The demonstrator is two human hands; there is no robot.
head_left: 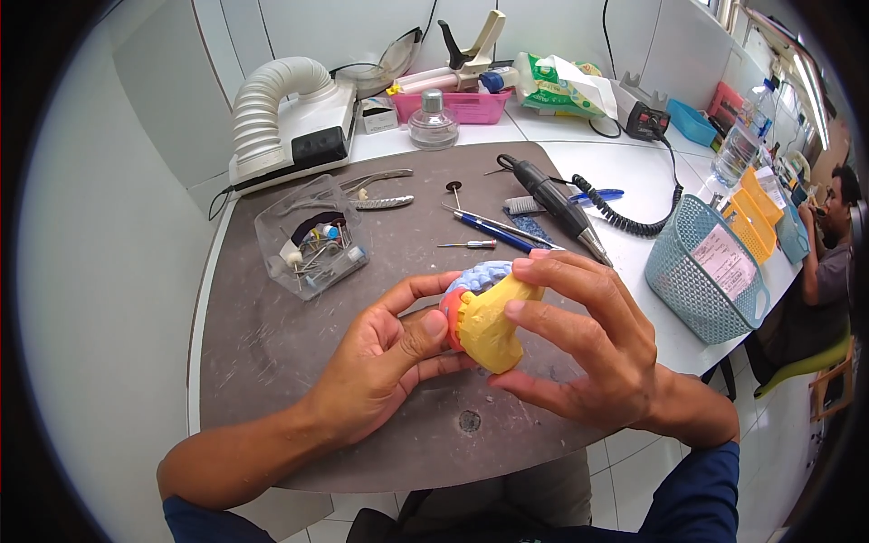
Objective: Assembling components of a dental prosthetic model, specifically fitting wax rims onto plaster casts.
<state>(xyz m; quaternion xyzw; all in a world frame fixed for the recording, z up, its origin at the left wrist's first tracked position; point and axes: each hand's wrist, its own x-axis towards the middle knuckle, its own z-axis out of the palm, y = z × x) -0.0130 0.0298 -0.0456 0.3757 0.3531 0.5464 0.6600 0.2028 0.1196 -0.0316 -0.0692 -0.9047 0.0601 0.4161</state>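
currently both left hand (pixel 385 362) and right hand (pixel 579 339) clasping yellow dental cast (pixel 489 326); loose fingertip grip risks drop toward handpiece (pixel 552 204) at 12 o'clock.

Bare grey mat (pixel 272 362) lies open left of the hands. Ahead, a clear plastic box (pixel 312 237), pliers (pixel 380 190), pens (pixel 493 231) and a black handpiece (pixel 552 204) crowd the way; a blue basket (pixel 706 271) probably blocks the right.

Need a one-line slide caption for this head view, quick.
Both hands, left hand and right hand, hold a yellow-and-blue dental cast above a grey work mat.
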